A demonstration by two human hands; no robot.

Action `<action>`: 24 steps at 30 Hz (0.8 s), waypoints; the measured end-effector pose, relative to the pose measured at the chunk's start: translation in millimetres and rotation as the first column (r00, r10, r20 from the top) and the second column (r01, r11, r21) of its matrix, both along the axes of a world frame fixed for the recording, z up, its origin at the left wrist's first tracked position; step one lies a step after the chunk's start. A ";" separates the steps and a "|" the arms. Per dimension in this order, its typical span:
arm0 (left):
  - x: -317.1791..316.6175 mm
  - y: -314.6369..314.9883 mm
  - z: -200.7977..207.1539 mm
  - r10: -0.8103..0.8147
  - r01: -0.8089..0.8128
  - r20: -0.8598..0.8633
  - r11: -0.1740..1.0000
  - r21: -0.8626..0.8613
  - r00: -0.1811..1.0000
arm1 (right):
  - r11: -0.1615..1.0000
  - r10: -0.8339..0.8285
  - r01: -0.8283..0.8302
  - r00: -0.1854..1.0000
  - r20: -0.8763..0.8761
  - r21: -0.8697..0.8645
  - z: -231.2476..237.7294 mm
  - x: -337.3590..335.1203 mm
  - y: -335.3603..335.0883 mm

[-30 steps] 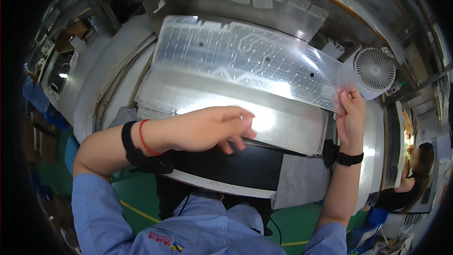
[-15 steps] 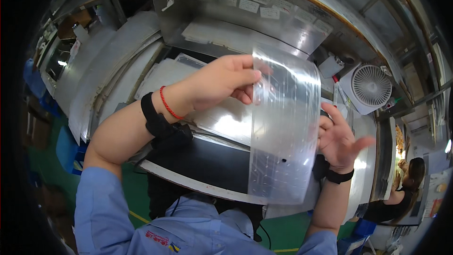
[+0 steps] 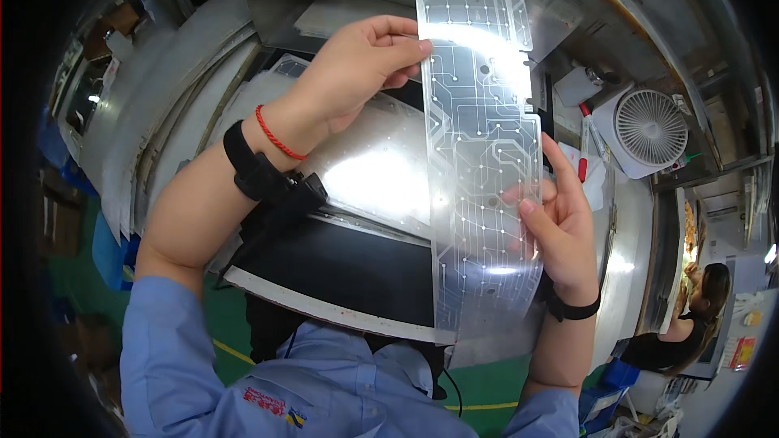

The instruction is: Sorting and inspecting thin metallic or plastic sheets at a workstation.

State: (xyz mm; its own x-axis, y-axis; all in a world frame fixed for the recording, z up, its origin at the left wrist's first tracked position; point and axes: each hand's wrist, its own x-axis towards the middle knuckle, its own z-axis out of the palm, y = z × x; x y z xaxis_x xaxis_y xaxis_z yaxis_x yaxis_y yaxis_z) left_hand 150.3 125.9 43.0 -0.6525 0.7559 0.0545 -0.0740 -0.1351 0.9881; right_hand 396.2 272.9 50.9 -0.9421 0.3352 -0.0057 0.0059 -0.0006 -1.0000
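while the left hand (image 3: pixel 365 57) pinches the left edge of a clear circuit sheet (image 3: pixel 479 122) toward its far end, thumb and fingers pressed together on it, the right hand (image 3: pixel 565 231) holds the right edge lower down, thumb in front and some fingers showing through the film behind. the sheet is raised lengthwise, far to near, above the right part of the worktop (image 3: pixel 341 311). containers: a blue bin (image 3: pixel 107 251) at the left and blue bins (image 3: pixel 623 374) at the near right, contents too small to tell; a white canister (image 3: pixel 574 86) at the far right, its inside hidden. surroundings: a stack of flat sheets (image 3: pixel 381 142), strongly glared, lies beyond a black mat (image 3: pixel 333 272); the raised sheet covers the right side of both, and the left forearm crosses the stack's left side. a white fan (image 3: pixel 652 127) stands at the far right, a red marker (image 3: pixel 583 167) just beside it; large pale panels (image 3: pixel 162 113) are piled at the left.
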 end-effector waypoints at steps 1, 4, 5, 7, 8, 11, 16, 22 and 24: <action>0.3 -1.0 0.2 0.000 0.000 0.007 1.000 -0.005 1.000 | 1.000 -0.018 0.018 1.000 0.007 -0.011 0.3 -0.5 -2.0; -2.4 -1.0 -3.4 0.049 -0.048 -0.027 0.998 0.032 0.998 | 0.999 -0.043 0.044 0.999 0.012 -0.031 0.0 -2.0 -5.6; -1.6 -1.1 -3.3 0.046 -0.045 -0.024 0.998 0.033 0.999 | 0.998 -0.051 0.051 0.999 0.002 -0.037 0.3 -1.9 -5.8; 0.3 -1.9 -1.4 0.072 -0.072 -0.037 0.997 0.012 0.997 | 1.000 -0.017 0.017 1.000 0.006 -0.012 0.9 0.5 -2.7; -0.4 -1.7 -2.3 0.071 -0.071 -0.037 0.997 0.011 0.997 | 1.000 0.020 -0.020 1.000 0.009 0.013 1.1 1.1 -1.6; -1.2 -0.8 -5.2 0.073 -0.072 -0.073 0.997 0.024 0.995 | 1.000 0.023 -0.022 1.000 -0.012 0.017 -1.7 0.5 -0.7; 1.1 0.0 -4.2 0.093 -0.090 -0.109 0.995 0.037 0.990 | 1.000 0.013 -0.013 1.000 0.010 -0.011 1.1 1.4 -2.2; 1.9 0.2 -3.8 0.007 -0.011 -0.109 0.999 -0.036 0.994 | 1.000 0.016 -0.015 1.000 -0.015 0.016 2.3 1.5 -2.7; 5.1 -0.6 -2.8 -0.098 0.098 0.033 0.995 -0.004 0.995 | 1.000 0.019 -0.018 0.999 -0.036 0.009 2.5 0.8 -3.5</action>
State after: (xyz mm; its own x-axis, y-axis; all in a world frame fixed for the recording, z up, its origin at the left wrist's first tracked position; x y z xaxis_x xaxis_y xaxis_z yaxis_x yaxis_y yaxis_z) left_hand 155.4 125.3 40.2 -0.5763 0.8167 0.0304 -0.1187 -0.1204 0.9856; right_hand 397.0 269.4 53.4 -0.9477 0.3175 0.0311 -0.0303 0.0076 -0.9995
